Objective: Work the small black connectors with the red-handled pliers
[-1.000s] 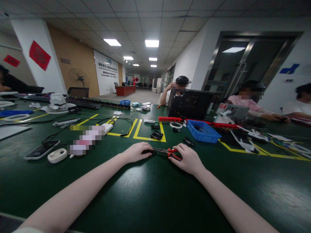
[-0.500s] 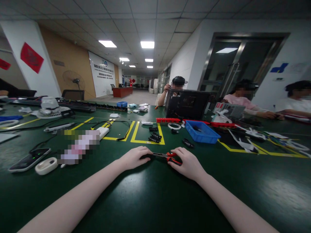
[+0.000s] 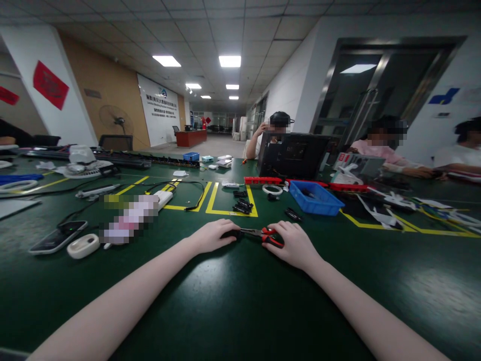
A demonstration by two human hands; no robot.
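**a:** so what are the hands on right now?

**b:** right hand [image 3: 295, 244] is curled around the red-and-black handles of a pair of small metal pliers [image 3: 263, 234], fingers wrapped over the grips. left hand [image 3: 212, 235] lies knuckles-up with the fingers closed over a small black part [image 3: 232, 233] right at the pliers' nose. can't tell if the nose is actually biting the part, the fingers hide it.

**a:** and where's all that sitting?

**b:** low on the dark green glossy tabletop [image 3: 240, 301], about the middle of the view, both forearms stretched out flat toward it.

**a:** what's around it?

**b:** just past the hands there's a yellow taped rectangle [image 3: 216, 198] with a little heap of black plastic clips [image 3: 242, 205] by its right edge, and one more black piece [image 3: 293, 214] lying loose just beyond the right hand. further back on the right is a blue plastic bin [image 3: 314, 198], a white ring of tape [image 3: 272, 189] beside it and a long red strip [image 3: 263, 180] behind that. off to the left, well apart from the hands, a dark phone [image 3: 58, 236] and a white oval gadget [image 3: 83, 245] lie near each other.

**a:** anyone else about?

**b:** yeah, other people sit on the far side, one behind a black box-like case [image 3: 293, 158].
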